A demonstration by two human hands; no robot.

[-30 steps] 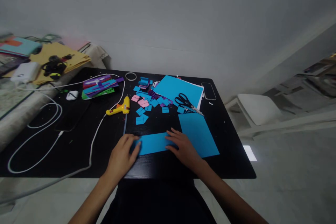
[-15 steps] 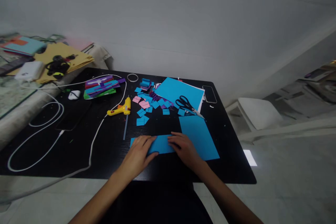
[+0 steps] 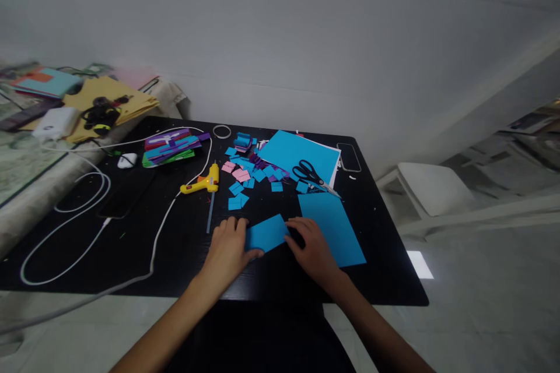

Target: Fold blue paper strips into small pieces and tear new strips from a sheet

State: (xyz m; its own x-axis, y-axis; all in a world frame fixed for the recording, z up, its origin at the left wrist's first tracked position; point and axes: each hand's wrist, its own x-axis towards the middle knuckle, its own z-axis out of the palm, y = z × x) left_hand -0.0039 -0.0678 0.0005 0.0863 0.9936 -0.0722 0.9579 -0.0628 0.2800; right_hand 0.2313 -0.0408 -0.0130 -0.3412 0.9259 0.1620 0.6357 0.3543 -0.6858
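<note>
A rectangular piece of blue paper [image 3: 266,233] lies tilted between my hands near the table's front edge, its left end hidden. My left hand [image 3: 229,246] is closed on that end, the thumb along the lower edge. At the other end, my right hand [image 3: 310,242] pinches the right edge between thumb and fingertips. A larger blue sheet [image 3: 335,227] lies flat beside and partly behind my right hand. Black-handled scissors [image 3: 312,175] rest across blue paper farther back. Small blue cut pieces [image 3: 236,203] are scattered beyond my hands, among them some pink pieces [image 3: 240,175].
A yellow glue gun [image 3: 203,182] lies to the left, with a glue stick [image 3: 210,214] near it. White cables [image 3: 158,239] loop over the table's left side. Stacked coloured strips [image 3: 172,148], a tape ring [image 3: 221,131] and a phone [image 3: 349,157] lie farther back.
The blue paper between my hands has gone from nearly level to tilted, right end raised away from me, and less of it shows. My left hand has turned more upright around its end.
</note>
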